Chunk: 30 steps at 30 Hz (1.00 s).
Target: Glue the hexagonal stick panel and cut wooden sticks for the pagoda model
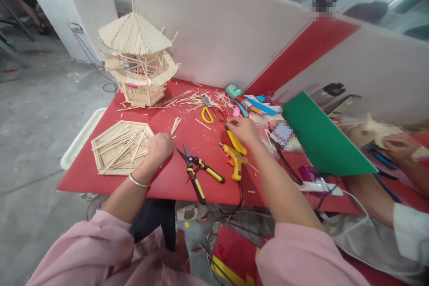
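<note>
My left hand [161, 146] is closed in a fist around a small bundle of thin wooden sticks [175, 126], whose ends stick up past the fingers. Beside that wrist lies an octagonal stick panel [115, 165], with loose sticks spread over it. My right hand [245, 128] has its fingertips pinched together; what is between them is hidden or too small to name. A yellow-handled tool [237, 142] is directly beneath this hand, and I cannot tell whether they touch. Just below is a yellow glue gun [236, 161]. Black-and-yellow cutters [197, 167] lie open between my hands.
A pagoda model made of sticks [139, 71] stands at the back left. Scissors [208, 114] and scattered sticks lie on the red table [187, 190]. A green board [325, 143] leans at right, beside another person's hands [398, 145]. Cords run near the front edge.
</note>
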Available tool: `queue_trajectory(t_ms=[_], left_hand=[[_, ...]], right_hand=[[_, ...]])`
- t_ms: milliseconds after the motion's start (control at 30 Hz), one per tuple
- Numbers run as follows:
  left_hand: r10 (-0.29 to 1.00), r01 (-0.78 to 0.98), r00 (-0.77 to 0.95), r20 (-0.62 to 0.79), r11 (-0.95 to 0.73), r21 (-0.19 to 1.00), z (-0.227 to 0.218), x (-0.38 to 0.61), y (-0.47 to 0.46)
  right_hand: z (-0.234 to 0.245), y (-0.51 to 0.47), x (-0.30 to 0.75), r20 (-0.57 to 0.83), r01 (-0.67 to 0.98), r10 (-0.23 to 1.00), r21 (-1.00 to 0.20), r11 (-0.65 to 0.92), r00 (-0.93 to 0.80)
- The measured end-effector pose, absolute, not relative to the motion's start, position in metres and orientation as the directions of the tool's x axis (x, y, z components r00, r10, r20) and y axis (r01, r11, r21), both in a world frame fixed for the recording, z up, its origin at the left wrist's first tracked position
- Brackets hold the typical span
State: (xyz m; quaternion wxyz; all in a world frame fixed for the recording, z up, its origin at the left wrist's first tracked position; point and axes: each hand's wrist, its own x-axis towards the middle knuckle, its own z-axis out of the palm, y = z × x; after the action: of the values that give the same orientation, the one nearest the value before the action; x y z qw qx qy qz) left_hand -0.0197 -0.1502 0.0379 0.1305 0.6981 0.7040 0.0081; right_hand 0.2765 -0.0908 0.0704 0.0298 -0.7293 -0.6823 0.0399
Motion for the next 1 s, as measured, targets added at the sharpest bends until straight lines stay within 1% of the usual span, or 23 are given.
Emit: queue_trajectory(t_ms=[33, 100, 233, 367, 433, 567, 600, 633, 667, 700, 733, 767, 800, 833, 867, 900, 1000], left_hand=[[0.984, 0.981, 0.000, -0.176, 0.035, 0.191, 0.038, -0.020, -0.150], [0.985, 0.981, -0.005, -0.175, 0.039, 0.192, 0.040, -0.020, -0.150], [0.985, 0.980, 0.020, -0.170, 0.014, 0.197, 0.043, -0.022, -0.151], [0.983, 0.979, 0.019, -0.180, 0.018, 0.202, 0.045, -0.022, -0.152], [0.984, 0.976, 0.019, -0.180, 0.021, 0.216, 0.045, -0.022, -0.152], [0.981, 0.971, 0.044, -0.188, 0.002, 0.238, 0.043, -0.021, -0.152], [0.980, 0.971, 0.049, -0.191, -0.002, 0.239, 0.042, -0.021, -0.152], [0.980, 0.971, 0.051, -0.190, -0.005, 0.238, 0.041, -0.021, -0.152], [0.982, 0.972, 0.053, -0.184, -0.008, 0.236, 0.040, -0.021, -0.152], [0.983, 0.972, 0.053, -0.175, -0.011, 0.233, 0.039, -0.021, -0.151], [0.985, 0.973, 0.053, -0.166, -0.013, 0.231, 0.038, -0.021, -0.151], [0.986, 0.973, 0.052, -0.158, -0.014, 0.231, 0.038, -0.022, -0.151], [0.987, 0.973, 0.050, -0.154, -0.013, 0.231, 0.037, -0.022, -0.151], [0.987, 0.972, 0.049, -0.154, -0.012, 0.233, 0.037, -0.022, -0.151], [0.987, 0.972, 0.047, -0.157, -0.009, 0.234, 0.037, -0.022, -0.152], [0.986, 0.972, 0.045, -0.159, -0.007, 0.235, 0.037, -0.021, -0.152], [0.986, 0.972, 0.050, -0.162, -0.011, 0.235, 0.037, -0.019, -0.154]], right_hand=[[0.065, -0.088, 0.259, -0.057, 0.994, 0.998, -0.111, -0.011, 0.005], [0.055, -0.080, 0.228, -0.091, 0.994, 0.995, -0.109, 0.026, -0.036], [0.044, -0.062, 0.201, -0.133, 0.994, 0.991, -0.103, 0.021, -0.034], [0.055, -0.061, 0.221, -0.174, 0.994, 0.984, -0.111, 0.005, -0.024], [0.070, -0.066, 0.243, -0.162, 0.996, 0.986, -0.082, -0.046, 0.032], [0.101, -0.087, 0.275, -0.075, 0.966, 0.964, 0.057, -0.253, 0.257], [0.105, -0.098, 0.274, -0.054, 0.957, 0.957, 0.064, -0.281, 0.285], [0.106, -0.113, 0.268, -0.042, 0.972, 0.971, 0.023, -0.233, 0.234], [0.105, -0.130, 0.257, -0.073, 0.986, 0.986, -0.072, -0.153, 0.148], [0.102, -0.150, 0.242, -0.141, 0.979, 0.990, -0.200, -0.048, 0.019], [0.096, -0.172, 0.226, -0.188, 0.958, 0.975, -0.281, 0.059, -0.115], [0.090, -0.194, 0.209, -0.216, 0.944, 0.950, -0.291, 0.157, -0.224], [0.083, -0.214, 0.193, -0.220, 0.940, 0.930, -0.244, 0.238, -0.293], [0.077, -0.232, 0.180, -0.220, 0.945, 0.925, -0.182, 0.273, -0.310], [0.070, -0.247, 0.170, -0.228, 0.956, 0.930, -0.132, 0.262, -0.287], [0.064, -0.259, 0.163, -0.229, 0.967, 0.941, -0.097, 0.234, -0.250], [0.051, -0.274, 0.157, -0.188, 0.997, 0.979, -0.014, 0.078, -0.079]])
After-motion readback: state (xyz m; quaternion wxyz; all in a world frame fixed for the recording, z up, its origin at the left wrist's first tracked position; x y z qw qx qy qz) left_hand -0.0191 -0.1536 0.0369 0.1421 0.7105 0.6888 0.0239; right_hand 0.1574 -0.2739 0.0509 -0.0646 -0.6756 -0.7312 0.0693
